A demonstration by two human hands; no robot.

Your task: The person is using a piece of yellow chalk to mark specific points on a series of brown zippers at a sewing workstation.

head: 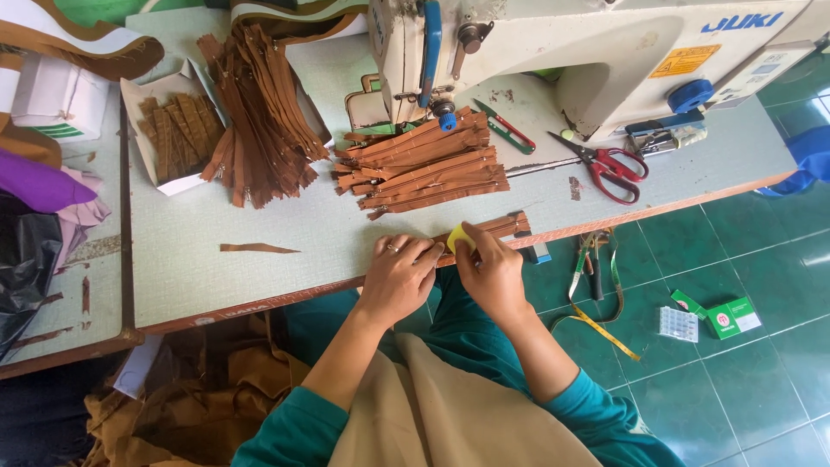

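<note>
Closest to the camera, the person's left hand (399,275) lies flat with its fingers spread a little, pressing down on a long brown zipper strip (497,228) at the near edge of the pale grey work table (199,251). It presses and does not grip. The right hand (493,270) is just beside it, with fingers curled around a small yellow piece of chalk (460,237) that touches the same strip. The strip lies along the table edge, under both hands.

A little farther back, a short brown scrap (258,248) lies alone on the table. Behind the hands sits a messy pile of brown zipper strips (428,164). To the right of it lie red-handled scissors (605,166) and small red and green thread snips (504,126).

At the far side stands a big white sewing machine (562,52). To its left hangs a thick bunch of brown zippers (259,112), and next to that is a white cardboard box of brown pieces (169,130).
</note>
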